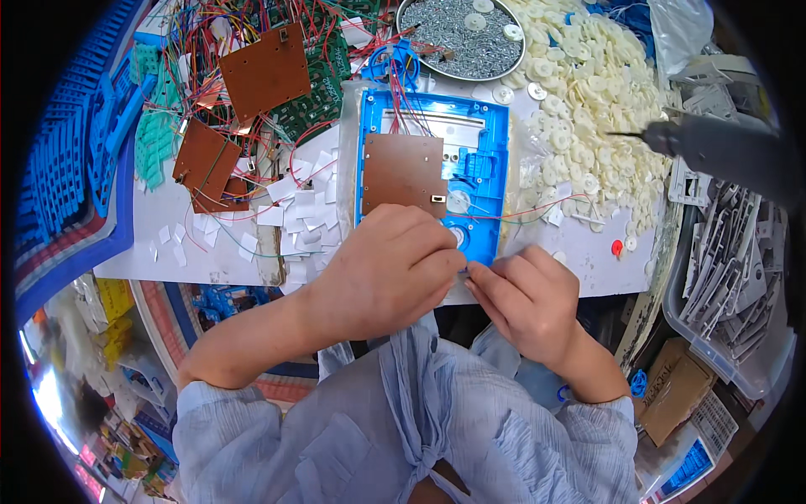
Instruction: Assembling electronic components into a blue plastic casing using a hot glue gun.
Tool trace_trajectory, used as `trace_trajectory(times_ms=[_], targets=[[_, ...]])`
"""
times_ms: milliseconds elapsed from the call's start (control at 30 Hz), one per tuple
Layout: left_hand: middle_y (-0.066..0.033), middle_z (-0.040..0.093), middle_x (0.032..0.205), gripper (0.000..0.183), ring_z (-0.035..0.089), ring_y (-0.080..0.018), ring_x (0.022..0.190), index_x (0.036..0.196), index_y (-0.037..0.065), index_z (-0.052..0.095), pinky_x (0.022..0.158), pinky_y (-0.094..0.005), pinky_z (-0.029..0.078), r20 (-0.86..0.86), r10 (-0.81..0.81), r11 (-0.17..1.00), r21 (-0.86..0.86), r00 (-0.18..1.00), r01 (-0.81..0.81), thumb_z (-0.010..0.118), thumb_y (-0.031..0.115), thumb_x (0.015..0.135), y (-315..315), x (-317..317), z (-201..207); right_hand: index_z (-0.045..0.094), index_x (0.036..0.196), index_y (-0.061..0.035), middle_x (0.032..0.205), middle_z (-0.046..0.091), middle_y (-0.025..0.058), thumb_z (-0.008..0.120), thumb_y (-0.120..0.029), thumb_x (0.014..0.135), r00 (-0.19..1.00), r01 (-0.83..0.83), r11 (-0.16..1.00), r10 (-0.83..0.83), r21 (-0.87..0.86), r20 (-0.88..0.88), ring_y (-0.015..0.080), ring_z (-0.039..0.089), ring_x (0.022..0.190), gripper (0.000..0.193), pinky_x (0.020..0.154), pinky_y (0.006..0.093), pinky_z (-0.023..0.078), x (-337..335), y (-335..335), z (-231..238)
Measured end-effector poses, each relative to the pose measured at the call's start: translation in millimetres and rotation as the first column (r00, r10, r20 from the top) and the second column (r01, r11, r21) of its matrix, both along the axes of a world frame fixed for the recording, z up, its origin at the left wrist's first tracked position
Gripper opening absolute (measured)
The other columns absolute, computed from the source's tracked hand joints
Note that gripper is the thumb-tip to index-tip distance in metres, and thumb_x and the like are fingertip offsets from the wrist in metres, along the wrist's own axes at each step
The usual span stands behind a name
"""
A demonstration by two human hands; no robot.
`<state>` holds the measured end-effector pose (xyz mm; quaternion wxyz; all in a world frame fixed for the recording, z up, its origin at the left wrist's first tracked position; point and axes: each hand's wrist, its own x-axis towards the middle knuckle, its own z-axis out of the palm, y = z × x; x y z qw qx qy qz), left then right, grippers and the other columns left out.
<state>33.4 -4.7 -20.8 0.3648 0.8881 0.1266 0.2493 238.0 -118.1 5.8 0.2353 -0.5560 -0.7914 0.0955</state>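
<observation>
A blue plastic housing (pixel 499 151) lies open on the table in front of me, with a brown circuit board (pixel 403 172) over its left part. A white round disc (pixel 458 202) and a small slide switch (pixel 437 199) show beside the board. Across the housing's near edge reaches my left hand (pixel 390 265), fingers curled, thumb and forefinger pinched at the near right corner. My right hand (pixel 533 298) is pinched at the same corner, its fingertips almost touching the left's. Whatever lies between the fingertips is too small to make out. Thin red and green wires (pixel 525 214) run out rightward.
White paper pieces (pixel 315 210) lie left of the housing, below wired circuit boards (pixel 264 71). A round tray of screws (pixel 470 46) and a heap of cream plastic discs (pixel 579 109) sit behind. An electric screwdriver (pixel 714 147) hangs at right, above a bin of grey parts (pixel 726 277).
</observation>
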Motion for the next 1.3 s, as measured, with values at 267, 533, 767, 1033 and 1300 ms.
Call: trace_trajectory(times_ms=[267,533,767,1033,1300], targets=[[-0.0076,0.064,0.101,0.029,0.063,-0.0294,0.091,0.1,0.007,0.068,0.077,-0.0424,0.048,0.003,-0.004,0.998,0.064,1.0,0.004,0.077,0.007,0.072,-1.3,-5.5,-11.0,0.078,0.091,-0.0067,0.07,0.062,0.0035,0.085,-0.012,0.077,0.921,-0.107,0.975,0.024,-0.194,-0.389,0.0223,0.057,0.062,0.017,0.051,0.0347,0.044,26.4,14.1,-28.3],[-0.0019,0.065,0.1,0.032,0.062,-0.0203,0.089,0.108,0.014,0.074,0.08,-0.0387,0.045,-0.034,-0.063,0.985,0.158,0.997,0.068,0.07,0.013,0.076,-1.4,-8.8,-10.9,0.08,0.098,-0.0061,0.064,0.057,0.0012,0.087,-0.011,0.075,0.907,-0.081,0.995,0.097,0.056,-0.409,0.0167,0.051,0.054,0.025,0.047,0.0324,0.037,18.5,2.0,-58.8],[-0.0003,0.066,0.103,0.033,0.062,-0.0184,0.088,0.111,0.015,0.073,0.084,-0.0398,0.044,-0.08,-0.08,0.967,0.234,0.994,0.097,0.069,0.015,0.078,-4.7,-7.4,-13.0,0.08,0.102,-0.0056,0.066,0.061,0.005,0.081,-0.008,0.082,0.846,-0.11,0.974,-0.012,-0.196,-0.533,0.0171,0.054,0.055,0.02,0.049,0.0315,0.04,32.4,-0.1,-55.0],[-0.0004,0.065,0.106,0.032,0.059,-0.018,0.087,0.112,0.014,0.072,0.086,-0.0404,0.043,-0.204,-0.074,0.953,0.274,0.976,0.13,0.066,0.015,0.08,-8.0,-5.5,-4.3,0.079,0.102,-0.0098,0.069,0.066,0.0106,0.072,-0.009,0.091,0.841,0.035,0.743,-0.384,-0.668,-0.382,0.0215,0.064,0.058,0.013,0.054,0.0346,0.047,19.8,5.1,-9.8],[-0.0024,0.063,0.102,0.025,0.061,-0.0203,0.09,0.106,0.013,0.07,0.087,-0.0401,0.042,-0.142,-0.05,0.989,0.129,0.989,0.069,0.07,0.01,0.081,3.8,-2.2,9.9,0.073,0.099,-0.0094,0.071,0.067,0.0126,0.073,-0.014,0.088,0.968,0.067,0.93,-0.149,-0.362,-0.203,0.0324,0.067,0.064,0.012,0.057,0.0423,0.051,15.4,28.2,8.4]])
